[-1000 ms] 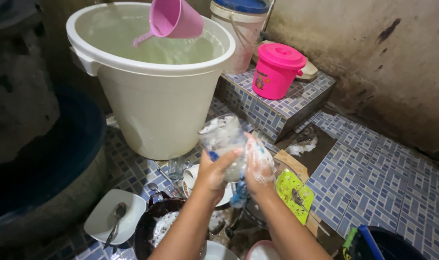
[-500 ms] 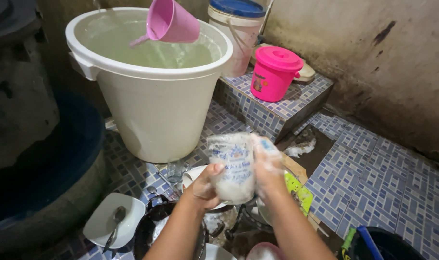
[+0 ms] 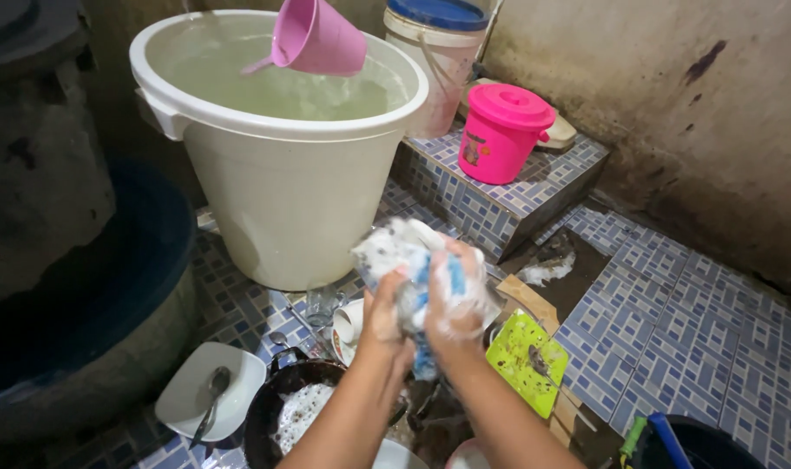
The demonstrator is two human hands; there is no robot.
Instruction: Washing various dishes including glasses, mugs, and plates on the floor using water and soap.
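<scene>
Down by the tiled floor, my left hand [image 3: 385, 314] is wrapped around the base of a soapy drinking glass [image 3: 397, 257], tilted toward the left. My right hand [image 3: 454, 300], covered in foam, is closed on a blue sponge [image 3: 452, 276] pressed against the glass. Both are in front of a large cream bucket [image 3: 283, 174] full of water, where a pink scoop [image 3: 316, 36] floats. Below lie a white plate with a spoon [image 3: 206, 399], a dark pan [image 3: 291, 408] and a green plate [image 3: 524, 358].

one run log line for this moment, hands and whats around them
left hand: holds soapy glass | right hand: scrubs it with blue sponge | nearby: white bucket, pink scoop, green plate
</scene>
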